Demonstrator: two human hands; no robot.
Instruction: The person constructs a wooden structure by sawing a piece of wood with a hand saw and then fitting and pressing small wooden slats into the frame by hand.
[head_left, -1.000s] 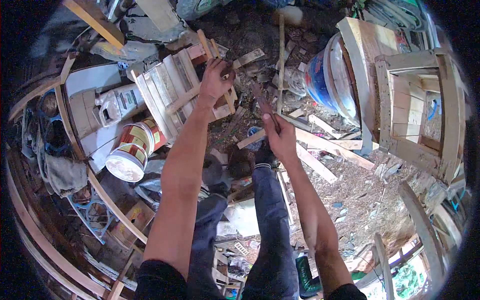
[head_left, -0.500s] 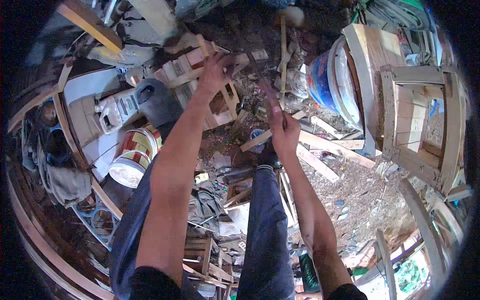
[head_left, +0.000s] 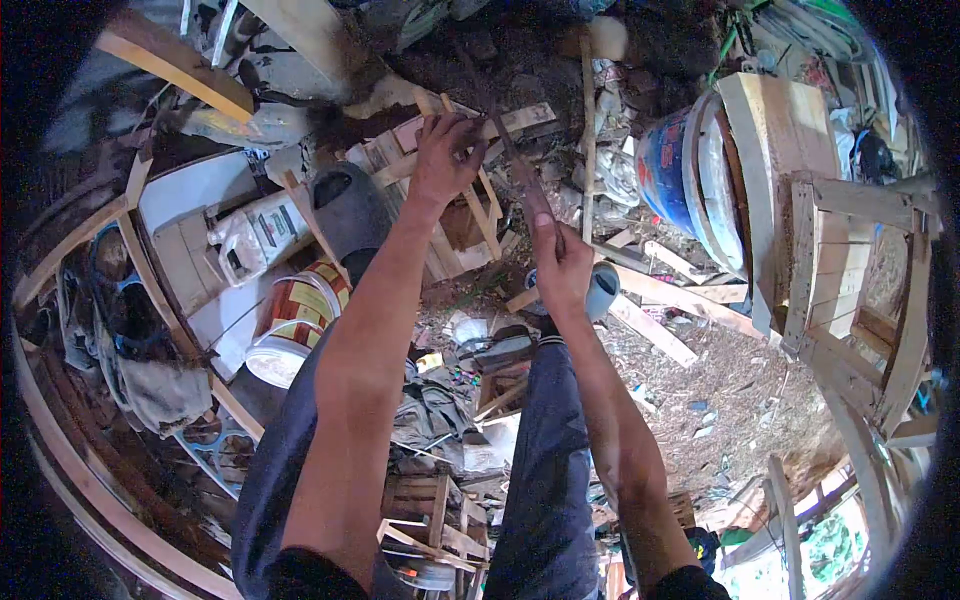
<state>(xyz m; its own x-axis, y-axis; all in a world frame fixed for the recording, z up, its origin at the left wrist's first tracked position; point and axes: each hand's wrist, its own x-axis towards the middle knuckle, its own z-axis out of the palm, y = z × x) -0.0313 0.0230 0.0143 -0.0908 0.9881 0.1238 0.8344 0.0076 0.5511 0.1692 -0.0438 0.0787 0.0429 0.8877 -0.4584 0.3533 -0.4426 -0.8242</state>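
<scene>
At the far end of my reach is a small slatted wooden crate (head_left: 440, 245), lying on the ground with loose strips on it. My left hand (head_left: 447, 160) is over its far side, fingers curled and thumb bent towards them beside a pale wood strip (head_left: 525, 119). Whatever sits between those fingertips is too small to make out. My right hand (head_left: 563, 265) is wrapped round the near end of a long, dark, narrow tool (head_left: 520, 170), thumb along the top. The tool slants away past the left hand; its far end fades into shadow.
A paint bucket (head_left: 297, 325), a white jug (head_left: 260, 240) and a dark container (head_left: 345, 210) stand on the left. On the right are a blue bucket (head_left: 670, 170) and a wooden frame (head_left: 805, 270). Planks (head_left: 650, 330) and scraps litter the ground.
The view has shifted, so most things sit slightly lower and further right. A blue-grey round object now shows beside my right wrist. Both hands stay by the crate, the right still holding the tool.
</scene>
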